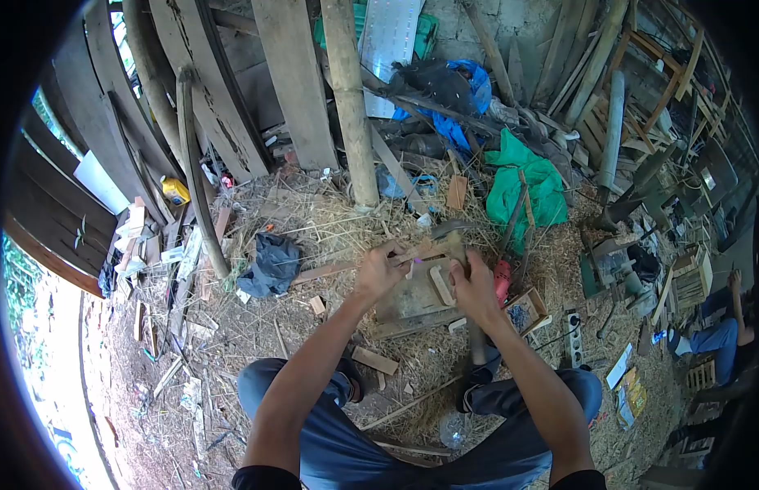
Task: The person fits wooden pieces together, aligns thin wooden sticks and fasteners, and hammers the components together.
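Observation:
My left hand (pixel 381 269) is closed around one end of a thin wooden strip (pixel 417 252), which points right toward my other hand. My right hand (pixel 476 286) grips what looks like a hammer, close under its dark, curved head (pixel 451 226); the handle (pixel 477 347) runs down toward my foot, partly hidden by the hand. Below both hands is a low wooden block (pixel 404 305) on the ground. A short pale wood piece (pixel 441 286) lies on it, beside my right hand.
A red tool (pixel 502 282) and a small wooden box (pixel 526 311) sit right of the block. Farther right are a power strip (pixel 574 339) and a person's leg (pixel 710 341). Black plastic (pixel 273 265), a green sack (pixel 522 184) and a bamboo post (pixel 351 106) stand around the straw-littered floor.

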The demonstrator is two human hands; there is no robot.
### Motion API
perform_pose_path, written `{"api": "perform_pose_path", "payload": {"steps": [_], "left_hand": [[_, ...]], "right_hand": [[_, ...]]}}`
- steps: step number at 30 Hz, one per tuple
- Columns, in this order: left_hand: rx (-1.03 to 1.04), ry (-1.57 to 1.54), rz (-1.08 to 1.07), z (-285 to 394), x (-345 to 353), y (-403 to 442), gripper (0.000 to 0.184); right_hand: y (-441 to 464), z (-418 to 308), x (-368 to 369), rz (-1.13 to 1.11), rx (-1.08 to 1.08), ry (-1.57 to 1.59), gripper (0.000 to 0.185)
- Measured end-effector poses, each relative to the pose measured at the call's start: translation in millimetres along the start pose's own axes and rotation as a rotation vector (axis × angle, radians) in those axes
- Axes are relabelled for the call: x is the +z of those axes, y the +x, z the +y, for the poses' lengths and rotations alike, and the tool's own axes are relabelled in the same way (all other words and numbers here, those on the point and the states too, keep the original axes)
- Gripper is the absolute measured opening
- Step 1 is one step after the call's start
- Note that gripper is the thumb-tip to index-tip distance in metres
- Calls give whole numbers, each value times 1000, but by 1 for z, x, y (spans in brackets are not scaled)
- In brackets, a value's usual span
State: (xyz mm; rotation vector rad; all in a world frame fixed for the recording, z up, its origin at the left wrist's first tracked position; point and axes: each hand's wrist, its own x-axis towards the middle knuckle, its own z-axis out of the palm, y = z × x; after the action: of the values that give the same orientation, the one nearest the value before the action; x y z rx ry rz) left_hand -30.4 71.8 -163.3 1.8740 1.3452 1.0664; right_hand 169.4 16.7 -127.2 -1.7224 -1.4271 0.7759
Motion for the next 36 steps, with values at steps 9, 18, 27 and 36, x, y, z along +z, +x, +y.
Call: {"api": "perform_pose_path", "payload": {"steps": [9,18,27,36], "left_hand": [[-112,28,-153,1,-17,5,22],[-236,44,-202,8,-23,4,24],[-135,-10,-140,-15,-11,9,26],[-166,-95,-148,-2,-15,12,22]], "right_hand": [[-5,-12,7,-296,293,421,20],[-6,-30,6,-389,365,503,22],[-3,-16,6,-375,270,416,22],[-30,-41,-10,-206,-291,-149,26]]}}
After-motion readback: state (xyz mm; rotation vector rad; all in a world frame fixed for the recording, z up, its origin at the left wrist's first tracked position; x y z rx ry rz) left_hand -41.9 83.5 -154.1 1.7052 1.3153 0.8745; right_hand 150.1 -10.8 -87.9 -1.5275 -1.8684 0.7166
